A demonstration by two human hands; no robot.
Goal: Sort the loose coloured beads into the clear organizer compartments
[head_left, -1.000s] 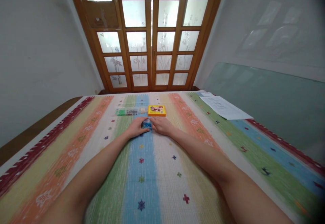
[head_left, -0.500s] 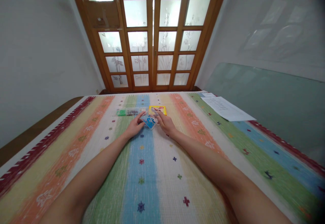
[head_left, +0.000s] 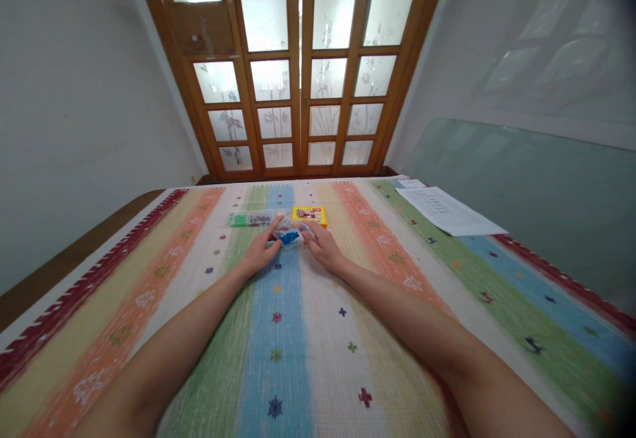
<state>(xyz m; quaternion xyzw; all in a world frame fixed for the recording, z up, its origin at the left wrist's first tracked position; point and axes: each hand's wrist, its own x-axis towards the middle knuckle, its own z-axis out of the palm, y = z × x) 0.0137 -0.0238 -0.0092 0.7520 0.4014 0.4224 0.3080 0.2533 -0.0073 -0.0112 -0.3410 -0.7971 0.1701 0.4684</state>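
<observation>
The fingers (head_left: 272, 231) of the left hand (head_left: 259, 254) and those of the right hand (head_left: 324, 247) close on opposite edges of a small clear packet (head_left: 288, 236) of blue pieces. They pinch it between the two hands, just above the blue stripe of the cloth (head_left: 298, 358). With a grip on each side, the limp packet seems to stay spread and level so its pieces do not bunch up. How hard the fingertips press is too small to tell. Both forearms lie stretched out along the cloth, which likely steadies the hands that far from the body.

Just beyond the packet sits a yellow box (head_left: 309, 215), and to its left, close beside it, a clear case (head_left: 251, 219) with green and dark pieces. Both are near the hands but not touched. A sheet (head_left: 447, 211) of paper lies well apart at the right edge, out of the way. Behind stands a wooden door (head_left: 298, 73) with frosted panes.
</observation>
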